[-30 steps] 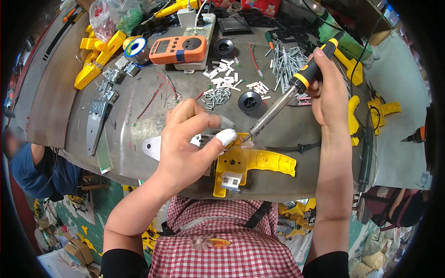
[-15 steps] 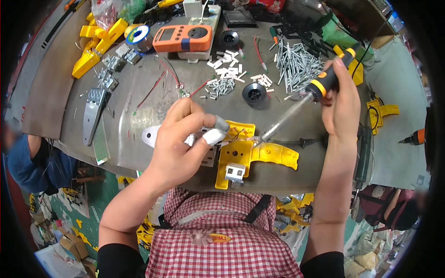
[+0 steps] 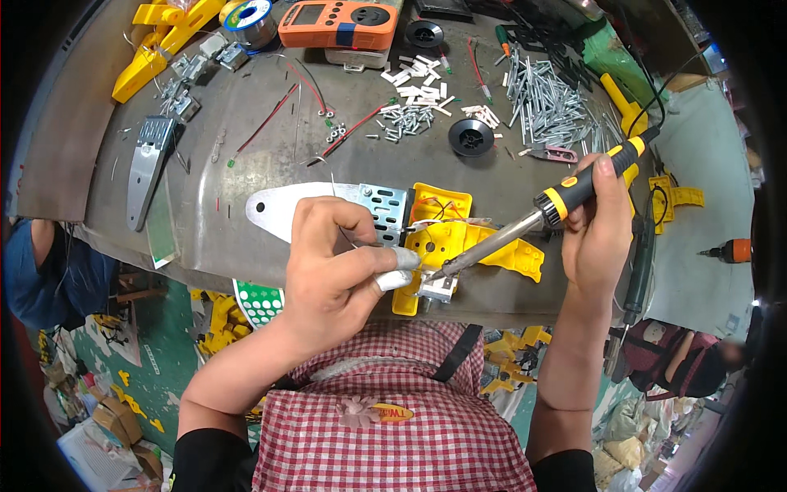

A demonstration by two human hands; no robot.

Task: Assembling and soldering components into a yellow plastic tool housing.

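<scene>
My right hand (image 3: 600,225) grips the black-and-yellow handle of a soldering iron (image 3: 570,193). Its metal tip slants down-left onto a small silver switch-like block (image 3: 438,287) at the near side of a yellow plastic housing (image 3: 479,238). My left hand (image 3: 332,275), thumb and forefinger wrapped in white tape, is closed in a pinch beside that block. A thin strand of solder wire (image 3: 333,184) seems to run through its fingers; the pinched end is hard to see. Behind this hand lies a pointed silver metal plate (image 3: 275,209), its slotted end against the housing.
Farther back lie screws (image 3: 537,98), white sleeves (image 3: 422,82), red wires (image 3: 266,123), a black spool (image 3: 471,137) and an orange multimeter (image 3: 340,25). A solder spool (image 3: 250,25) stands at back left. The iron's cord (image 3: 664,90) runs up right. Other people sit at both sides.
The iron's tip has moved from the wires at the housing's middle down-left to the silver block. My left hand has shifted nearer me, uncovering the metal plate. The whole view has shifted slightly.
</scene>
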